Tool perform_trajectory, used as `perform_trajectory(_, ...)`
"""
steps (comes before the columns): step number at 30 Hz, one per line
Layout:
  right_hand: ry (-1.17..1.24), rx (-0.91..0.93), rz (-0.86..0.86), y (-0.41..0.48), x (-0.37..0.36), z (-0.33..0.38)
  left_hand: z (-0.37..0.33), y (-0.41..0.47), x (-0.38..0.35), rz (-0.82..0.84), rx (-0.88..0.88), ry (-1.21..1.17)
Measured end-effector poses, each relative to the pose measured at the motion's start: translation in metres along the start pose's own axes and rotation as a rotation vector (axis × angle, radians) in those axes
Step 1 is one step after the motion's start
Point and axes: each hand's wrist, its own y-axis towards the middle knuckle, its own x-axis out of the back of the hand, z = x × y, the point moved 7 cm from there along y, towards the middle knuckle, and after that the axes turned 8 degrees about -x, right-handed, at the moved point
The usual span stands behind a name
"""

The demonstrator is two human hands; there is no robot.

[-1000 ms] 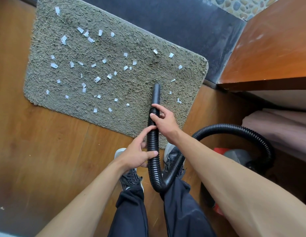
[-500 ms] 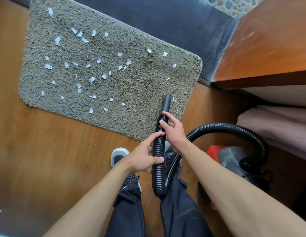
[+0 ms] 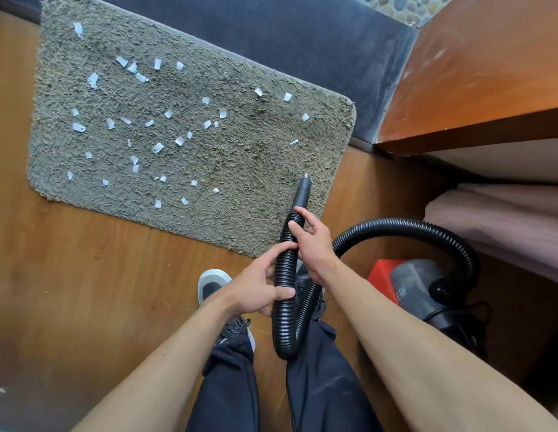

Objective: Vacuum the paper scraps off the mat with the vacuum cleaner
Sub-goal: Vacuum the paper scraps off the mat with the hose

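Observation:
A shaggy grey-green mat (image 3: 240, 157) lies on the wooden floor, strewn with several white paper scraps (image 3: 158, 148), mostly on its left and middle. Both hands hold the black ribbed vacuum hose (image 3: 283, 275). My right hand (image 3: 312, 241) grips it just behind the smooth nozzle (image 3: 302, 191); my left hand (image 3: 259, 291) grips it lower down. The nozzle tip rests at the mat's near right part, with one scrap right at its mouth. The hose loops down, then arcs right to the red and grey vacuum body (image 3: 411, 285).
A wooden desk (image 3: 477, 88) overhangs on the right, with a pink padded seat (image 3: 502, 219) below it. A dark strip of floor (image 3: 287, 35) borders the mat's far edge. My shoes (image 3: 212, 285) and dark trousers stand just short of the mat.
The nozzle has slid back and to the right, from mid-mat to the mat's near right part. Scraps that lay around that spot are gone. Both hands kept their grip.

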Motion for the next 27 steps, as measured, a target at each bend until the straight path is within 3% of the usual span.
perform_trajectory(14, -0.029, 0.039, 0.063, 0.009, -0.013, 0.011, -0.009, 0.0, 0.003, -0.093, -0.013, 0.006)
perform_trajectory(27, 0.058, -0.005, -0.005, 0.006, 0.015, -0.003, -0.006, 0.011, -0.017, -0.015, 0.025, 0.01)
